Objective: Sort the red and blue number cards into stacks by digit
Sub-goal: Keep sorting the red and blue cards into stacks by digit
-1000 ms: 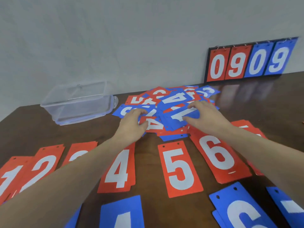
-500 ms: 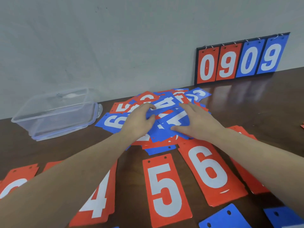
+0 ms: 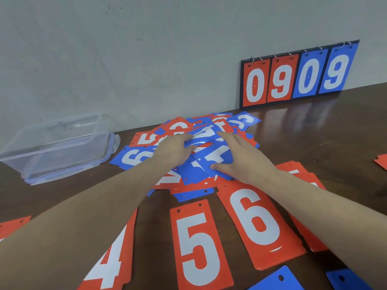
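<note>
Both hands work in the mixed pile [image 3: 194, 147] of red and blue cards at the frame's center. The left hand [image 3: 171, 150] curls its fingers around the edge of a blue 4 card [image 3: 204, 135], lifting it so it bends. The right hand [image 3: 240, 160] lies flat with fingers spread, pressing another blue card [image 3: 213, 162]. Below the pile, sorted red cards lie on the dark surface [image 3: 335, 132]: a 4 [image 3: 113, 260] at lower left, a 5 [image 3: 199, 248], a 6 [image 3: 257, 222]. A clear box [image 3: 60, 147] sits at left. A scoreboard [image 3: 297, 74] reading 0909 leans on the wall at upper right.
</note>
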The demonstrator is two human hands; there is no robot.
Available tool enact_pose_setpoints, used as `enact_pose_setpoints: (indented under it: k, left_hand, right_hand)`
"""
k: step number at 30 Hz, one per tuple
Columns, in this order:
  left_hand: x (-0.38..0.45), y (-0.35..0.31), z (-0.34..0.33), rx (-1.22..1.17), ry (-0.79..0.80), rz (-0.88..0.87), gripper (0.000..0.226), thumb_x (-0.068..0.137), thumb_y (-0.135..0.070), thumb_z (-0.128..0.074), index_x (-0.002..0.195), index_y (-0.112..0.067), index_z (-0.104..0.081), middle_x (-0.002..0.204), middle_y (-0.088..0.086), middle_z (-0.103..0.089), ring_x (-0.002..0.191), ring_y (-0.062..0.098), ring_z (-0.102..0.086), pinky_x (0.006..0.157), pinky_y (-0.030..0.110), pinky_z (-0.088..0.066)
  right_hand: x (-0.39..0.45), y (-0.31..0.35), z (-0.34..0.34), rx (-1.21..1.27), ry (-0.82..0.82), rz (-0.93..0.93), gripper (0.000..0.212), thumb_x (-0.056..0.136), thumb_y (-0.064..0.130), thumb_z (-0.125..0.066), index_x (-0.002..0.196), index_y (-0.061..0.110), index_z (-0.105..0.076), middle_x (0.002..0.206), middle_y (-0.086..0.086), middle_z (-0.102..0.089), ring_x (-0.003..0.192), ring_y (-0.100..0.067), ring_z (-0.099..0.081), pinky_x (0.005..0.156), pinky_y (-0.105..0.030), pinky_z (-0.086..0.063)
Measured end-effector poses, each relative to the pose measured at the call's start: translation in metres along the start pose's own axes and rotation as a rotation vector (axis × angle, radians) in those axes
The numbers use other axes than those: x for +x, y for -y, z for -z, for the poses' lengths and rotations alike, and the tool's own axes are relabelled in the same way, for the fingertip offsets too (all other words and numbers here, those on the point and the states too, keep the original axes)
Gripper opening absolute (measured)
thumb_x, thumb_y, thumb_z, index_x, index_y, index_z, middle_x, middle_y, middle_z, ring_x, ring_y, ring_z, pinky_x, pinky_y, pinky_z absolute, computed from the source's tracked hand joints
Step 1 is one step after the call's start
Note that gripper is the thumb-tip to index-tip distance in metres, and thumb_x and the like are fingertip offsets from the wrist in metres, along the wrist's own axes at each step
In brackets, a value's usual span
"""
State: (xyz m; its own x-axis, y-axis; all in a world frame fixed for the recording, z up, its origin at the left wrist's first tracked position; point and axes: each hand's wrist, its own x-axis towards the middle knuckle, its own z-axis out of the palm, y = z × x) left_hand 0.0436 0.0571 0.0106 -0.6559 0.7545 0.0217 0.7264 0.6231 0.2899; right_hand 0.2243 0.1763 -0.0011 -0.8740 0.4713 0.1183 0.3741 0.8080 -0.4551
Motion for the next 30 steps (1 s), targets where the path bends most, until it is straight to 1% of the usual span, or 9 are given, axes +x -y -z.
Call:
enact_pose_setpoints:
  k: [2,8,14,17,21,23,26,28,30]
  left_hand:
    - [-0.002,-0.001,0.003,-0.032,-0.010,0.002,0.049,0.100,-0.037,-0.056,0.147,-0.023,-0.047,0.146,-0.001,-0.054,0.131,0.021,-0.051,0.105,0.035,-0.044]
    - [-0.010,0.000,0.011,-0.118,-0.067,-0.025,0.047,0.097,-0.033,-0.062,0.142,-0.025,-0.051,0.138,-0.004,-0.059,0.125,0.017,-0.055,0.094,0.026,-0.044]
    - [-0.032,-0.001,0.026,-0.245,-0.159,-0.049,0.048,0.093,-0.024,-0.065,0.140,-0.027,-0.054,0.135,-0.008,-0.061,0.121,0.017,-0.056,0.090,0.024,-0.042]
    - [-0.048,-0.002,0.035,-0.314,-0.196,-0.039,0.042,0.093,-0.021,-0.067,0.134,-0.026,-0.059,0.125,-0.011,-0.061,0.110,0.010,-0.055,0.082,0.019,-0.039]
    - [-0.067,0.003,0.042,-0.488,-0.252,-0.016,0.021,0.091,-0.013,-0.069,0.110,-0.022,-0.072,0.119,-0.007,-0.065,0.101,0.010,-0.060,0.080,0.017,-0.044]
    - [-0.077,0.005,0.043,-0.590,-0.244,0.048,0.016,0.093,-0.008,-0.066,0.098,-0.020,-0.074,0.107,-0.002,-0.070,0.078,0.012,-0.065,0.064,0.020,-0.049]
    - [-0.088,0.007,0.039,-0.625,-0.261,0.085,0.025,0.094,-0.001,-0.058,0.100,-0.019,-0.074,0.105,-0.003,-0.068,0.047,0.003,-0.046,0.042,0.013,-0.035]
    - [-0.091,0.007,0.037,-0.638,-0.286,0.096,0.025,0.095,-0.004,-0.056,0.097,-0.024,-0.070,0.112,-0.004,-0.066,0.046,0.004,-0.044,0.044,0.017,-0.035]
    - [-0.092,0.005,0.036,-0.605,-0.263,0.072,0.019,0.096,-0.011,-0.058,0.100,-0.026,-0.068,0.116,-0.005,-0.065,0.059,0.002,-0.052,0.052,0.019,-0.038]
  right_hand:
    - [-0.001,0.000,0.001,0.025,-0.004,-0.006,0.094,0.085,0.056,-0.070,0.157,0.038,-0.014,0.166,0.003,-0.018,0.150,-0.019,-0.026,0.108,-0.041,-0.042]
    - [-0.009,0.004,0.005,-0.011,-0.046,0.029,0.085,0.091,0.041,-0.071,0.157,0.035,-0.018,0.159,0.001,-0.032,0.139,-0.021,-0.042,0.100,-0.035,-0.046]
    - [-0.022,0.009,0.018,-0.041,-0.103,0.051,0.072,0.091,0.032,-0.067,0.153,0.034,-0.030,0.147,0.002,-0.049,0.127,-0.023,-0.044,0.103,-0.034,-0.038]
    - [-0.031,0.015,0.028,-0.035,-0.183,0.054,0.065,0.090,0.032,-0.066,0.149,0.032,-0.038,0.140,0.000,-0.053,0.125,-0.022,-0.044,0.103,-0.036,-0.035]
    - [-0.043,0.025,0.044,0.239,-0.264,-0.022,0.057,0.086,0.030,-0.073,0.136,0.030,-0.045,0.130,0.004,-0.050,0.111,-0.018,-0.058,0.091,-0.037,-0.053]
    - [-0.049,0.032,0.051,0.389,-0.252,-0.064,0.048,0.085,0.026,-0.075,0.121,0.029,-0.044,0.120,0.004,-0.052,0.098,-0.016,-0.064,0.081,-0.043,-0.059]
    - [-0.055,0.039,0.055,0.445,-0.194,-0.121,0.043,0.085,0.024,-0.074,0.114,0.025,-0.042,0.113,-0.004,-0.061,0.094,-0.025,-0.068,0.080,-0.049,-0.059]
    - [-0.058,0.043,0.055,0.462,-0.145,-0.171,0.043,0.088,0.027,-0.073,0.116,0.025,-0.040,0.108,-0.002,-0.066,0.091,-0.023,-0.069,0.081,-0.047,-0.059]
    - [-0.060,0.043,0.054,0.480,-0.113,-0.213,0.045,0.091,0.031,-0.072,0.119,0.025,-0.038,0.104,0.007,-0.064,0.084,-0.009,-0.065,0.075,-0.034,-0.057]
